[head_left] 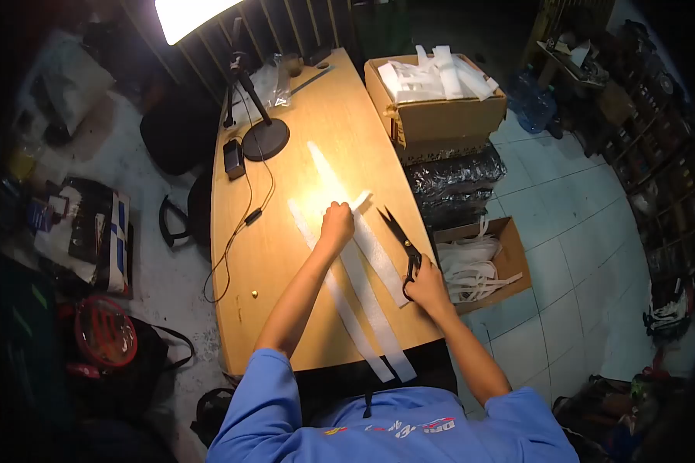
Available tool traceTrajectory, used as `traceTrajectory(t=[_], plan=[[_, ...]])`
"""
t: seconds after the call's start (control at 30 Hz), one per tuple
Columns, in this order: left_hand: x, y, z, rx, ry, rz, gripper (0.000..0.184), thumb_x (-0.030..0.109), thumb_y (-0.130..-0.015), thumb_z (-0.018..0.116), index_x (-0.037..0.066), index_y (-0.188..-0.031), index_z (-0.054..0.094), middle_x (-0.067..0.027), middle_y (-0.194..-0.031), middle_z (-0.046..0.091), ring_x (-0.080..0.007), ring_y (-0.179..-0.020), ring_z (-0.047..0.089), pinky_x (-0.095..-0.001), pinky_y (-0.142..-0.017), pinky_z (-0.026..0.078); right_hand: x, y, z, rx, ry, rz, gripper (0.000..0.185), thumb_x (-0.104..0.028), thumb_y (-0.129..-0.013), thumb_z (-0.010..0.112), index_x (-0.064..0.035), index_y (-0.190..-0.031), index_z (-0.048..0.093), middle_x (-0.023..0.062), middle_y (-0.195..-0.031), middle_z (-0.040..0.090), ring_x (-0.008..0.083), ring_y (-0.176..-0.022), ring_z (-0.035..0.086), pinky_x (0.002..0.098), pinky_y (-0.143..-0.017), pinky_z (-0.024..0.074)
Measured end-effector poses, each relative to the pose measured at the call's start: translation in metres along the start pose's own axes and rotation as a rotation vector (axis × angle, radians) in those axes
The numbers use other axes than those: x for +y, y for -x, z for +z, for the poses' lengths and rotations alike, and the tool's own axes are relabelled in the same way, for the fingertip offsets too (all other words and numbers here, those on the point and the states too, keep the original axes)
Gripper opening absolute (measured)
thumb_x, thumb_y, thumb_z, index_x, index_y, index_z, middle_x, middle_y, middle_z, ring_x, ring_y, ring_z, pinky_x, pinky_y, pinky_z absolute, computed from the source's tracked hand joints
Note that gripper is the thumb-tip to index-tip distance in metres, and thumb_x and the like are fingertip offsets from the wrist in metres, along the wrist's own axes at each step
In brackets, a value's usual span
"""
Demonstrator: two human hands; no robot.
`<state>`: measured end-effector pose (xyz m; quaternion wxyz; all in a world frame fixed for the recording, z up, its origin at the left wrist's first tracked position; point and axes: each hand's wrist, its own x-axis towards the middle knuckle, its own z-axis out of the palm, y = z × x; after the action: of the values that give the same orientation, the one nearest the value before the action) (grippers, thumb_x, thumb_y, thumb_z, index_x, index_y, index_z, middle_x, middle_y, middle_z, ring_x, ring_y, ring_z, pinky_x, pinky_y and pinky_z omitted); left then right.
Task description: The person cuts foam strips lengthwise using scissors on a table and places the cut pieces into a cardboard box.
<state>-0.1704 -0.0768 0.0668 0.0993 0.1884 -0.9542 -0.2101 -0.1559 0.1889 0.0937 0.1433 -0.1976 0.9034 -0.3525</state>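
My left hand is closed near the middle of the table, its fingers pinching white strip material with a short end sticking out to the right. Under and around it lie long white foam-like strips; two run over the table's front edge towards my body. Another, wider strip piece lies between my hands. My right hand grips black scissors by the handles at the table's right side. The blades point away from me, slightly apart, and touch no strip that I can see.
A lamp stand with a cable and a small dark device occupy the table's left back. Right of the table, a cardboard box of white pieces sits on black-wrapped bundles. A lower box holds thin white strips.
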Motion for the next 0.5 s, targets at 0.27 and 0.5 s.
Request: traceTrajectory(t=[0.27,0.5], plan=[[-0.004,-0.005,-0.018,-0.140,0.068,-0.047,0.024,0.011,-0.071,0.072,-0.006,-0.086,0.065,-0.0274,-0.091,0.062,-0.0409,-0.084,0.062,-0.0438,-0.078,0.051,-0.018,-0.020,0.005,-0.115,0.337,0.050,0.056,-0.006,-0.075,0.059,0.0148,-0.122,0.035,0.0328,-0.111,0.053,0.0433,-0.103,0.056,0.0422,-0.089,0.0478],[0.018,-0.005,-0.019,-0.122,0.026,-0.090,0.020,0.010,-0.071,0.070,-0.007,-0.080,0.064,-0.0281,-0.083,0.062,-0.0419,-0.078,0.063,-0.0452,-0.072,0.052,-0.031,-0.014,0.015,-0.103,0.457,0.109,0.063,-0.006,-0.079,0.060,0.0154,-0.129,0.028,0.0312,-0.117,0.049,0.0399,-0.109,0.053,0.0404,-0.092,0.0466]])
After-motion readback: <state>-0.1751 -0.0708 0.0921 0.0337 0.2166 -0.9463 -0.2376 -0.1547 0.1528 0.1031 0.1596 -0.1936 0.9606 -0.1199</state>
